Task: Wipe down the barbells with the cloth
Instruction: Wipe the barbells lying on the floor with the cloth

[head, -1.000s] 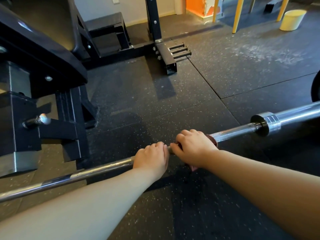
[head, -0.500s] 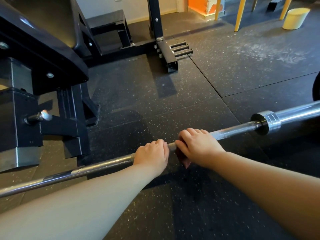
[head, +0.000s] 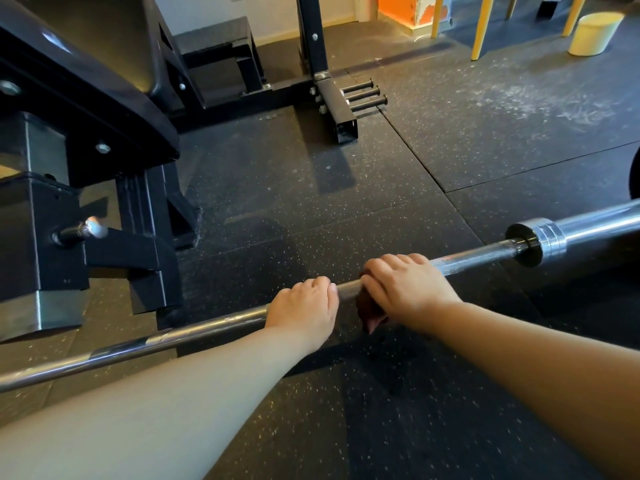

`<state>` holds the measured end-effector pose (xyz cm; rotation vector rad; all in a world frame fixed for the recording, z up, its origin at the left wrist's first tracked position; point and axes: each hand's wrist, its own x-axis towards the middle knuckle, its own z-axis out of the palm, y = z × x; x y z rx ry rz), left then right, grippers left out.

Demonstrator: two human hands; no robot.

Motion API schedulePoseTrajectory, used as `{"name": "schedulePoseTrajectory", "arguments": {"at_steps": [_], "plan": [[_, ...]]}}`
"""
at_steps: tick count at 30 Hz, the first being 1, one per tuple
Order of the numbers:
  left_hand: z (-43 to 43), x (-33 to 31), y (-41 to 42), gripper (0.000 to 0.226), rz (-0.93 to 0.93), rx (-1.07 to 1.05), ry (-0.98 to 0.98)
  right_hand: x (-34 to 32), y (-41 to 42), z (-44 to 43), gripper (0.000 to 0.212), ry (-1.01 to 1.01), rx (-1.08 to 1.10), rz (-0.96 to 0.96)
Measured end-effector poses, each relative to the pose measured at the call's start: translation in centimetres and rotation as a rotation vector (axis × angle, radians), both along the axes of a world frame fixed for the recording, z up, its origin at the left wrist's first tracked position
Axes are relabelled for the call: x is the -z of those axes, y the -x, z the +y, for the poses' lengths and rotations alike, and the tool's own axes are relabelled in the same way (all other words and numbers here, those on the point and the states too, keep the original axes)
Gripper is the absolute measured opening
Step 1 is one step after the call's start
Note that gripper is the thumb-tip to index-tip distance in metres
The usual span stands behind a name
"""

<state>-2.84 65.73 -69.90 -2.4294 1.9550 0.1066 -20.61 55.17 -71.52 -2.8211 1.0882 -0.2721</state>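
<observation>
A long steel barbell (head: 180, 336) runs across the view from lower left to upper right, above the black rubber floor. Its thick chrome sleeve (head: 581, 228) and collar are at the right. My left hand (head: 303, 311) grips the bare shaft with fingers curled over it. Just to its right, my right hand (head: 403, 289) grips the shaft through a dark red cloth (head: 372, 315). The cloth is wrapped around the bar under my palm, and only a small fold hangs out below my hand.
A black weight bench and its steel frame (head: 86, 188) stand close on the left. A rack base with storage pegs (head: 360, 93) sits farther back. A pale cylinder (head: 595, 34) and yellow legs (head: 483, 26) are at the far right. A black plate's edge (head: 635, 178) shows at right.
My right hand with the cloth has slid slightly right along the shaft, opening a short gap from my left hand. Less cloth shows than a second ago. My left hand has stayed put.
</observation>
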Motion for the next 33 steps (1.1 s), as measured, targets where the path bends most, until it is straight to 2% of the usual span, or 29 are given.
{"name": "schedulePoseTrajectory", "arguments": {"at_steps": [3, 5, 7, 9, 13, 15, 18, 20, 22, 24, 26, 28, 31, 33], "plan": [[0.0, 0.2, -0.3, 0.037, -0.005, 0.024, -0.018, 0.1, 1.6, -1.3, 0.049, -0.019, 0.211, 0.001], [-0.1, 0.2, -0.1, 0.036, -0.016, 0.012, -0.022, 0.1, 0.8, -0.5, 0.05, -0.008, 0.288, -0.052], [-0.3, 0.0, 0.2, 0.038, -0.019, -0.021, -0.017, 0.0, -0.5, 1.0, 0.045, -0.073, 0.253, -0.107], [-0.4, 0.0, 0.6, 0.039, -0.008, -0.06, -0.016, 0.1, -1.4, 2.4, 0.039, -0.109, 0.115, -0.098], [-0.4, 0.0, 0.6, 0.038, -0.042, -0.059, -0.023, -0.5, 0.4, 0.9, 0.045, -0.107, -0.041, -0.018], [-0.3, 0.1, 0.5, 0.035, -0.075, -0.025, -0.037, -0.2, 2.3, -0.9, 0.048, -0.064, 0.023, -0.003], [-0.3, 0.3, 0.5, 0.033, -0.118, 0.008, -0.04, 0.2, 4.4, -2.5, 0.036, -0.035, 0.235, -0.069], [-0.4, 0.3, 0.5, 0.033, -0.115, 0.003, -0.046, 0.3, 3.9, -2.2, 0.036, -0.033, 0.321, -0.114], [-0.5, 0.3, 0.5, 0.033, -0.109, -0.008, -0.049, 0.2, 2.4, -1.2, 0.042, -0.038, 0.318, -0.149], [-0.4, 0.3, 0.5, 0.034, -0.103, -0.023, -0.044, 0.2, 1.1, -0.1, 0.044, -0.055, 0.207, -0.124], [-0.4, 0.3, 0.5, 0.034, -0.091, -0.034, -0.045, -0.1, 0.8, 0.0, 0.034, -0.066, 0.076, -0.051], [-0.2, 0.2, 0.4, 0.034, -0.094, -0.021, -0.044, -0.3, 1.6, -0.9, 0.031, -0.078, 0.037, -0.022], [-0.1, 0.1, 0.2, 0.034, -0.106, 0.013, -0.041, -0.2, 3.0, -2.1, 0.037, -0.058, 0.167, -0.015], [-0.2, 0.1, 0.2, 0.034, -0.097, 0.014, -0.048, -0.3, 2.6, -1.6, 0.025, -0.067, 0.272, -0.033]]}}
